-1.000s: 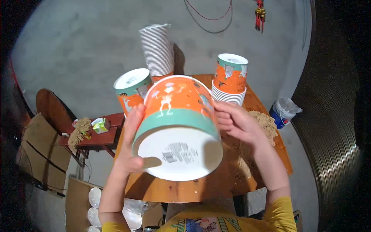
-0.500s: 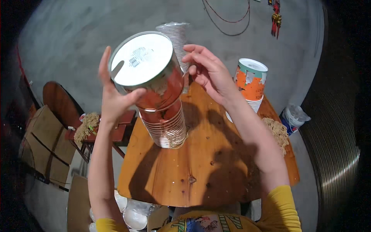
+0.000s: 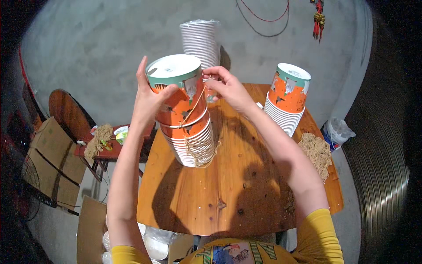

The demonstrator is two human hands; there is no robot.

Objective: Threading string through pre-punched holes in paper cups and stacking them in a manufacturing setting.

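An orange paper bucket with a green band (image 3: 179,110) sits upside down at the top of a stack of nested paper buckets (image 3: 171,147) on the table. My left hand (image 3: 147,101) grips its left side, thumb across the front and fingers spread up the edge. My right hand (image 3: 231,90) is at the bucket's right side, fingertips pinching a thin tan string (image 3: 192,110). That string slants down across the bucket's front. More looped string (image 3: 200,147) hangs against the stack's lower right side.
Another upside-down bucket stack (image 3: 285,115) stands at the table's right, beside a bundle of tan string (image 3: 315,152). Behind, a tall plastic-wrapped white stack (image 3: 200,44) rises near the wall. A red bench (image 3: 112,152) with more string is at left; a lidless pail (image 3: 336,134) stands right.
The bucket, earlier tipped with its white base toward me, has come down level. The string now runs taut across its front to my right hand, which has lowered slightly.
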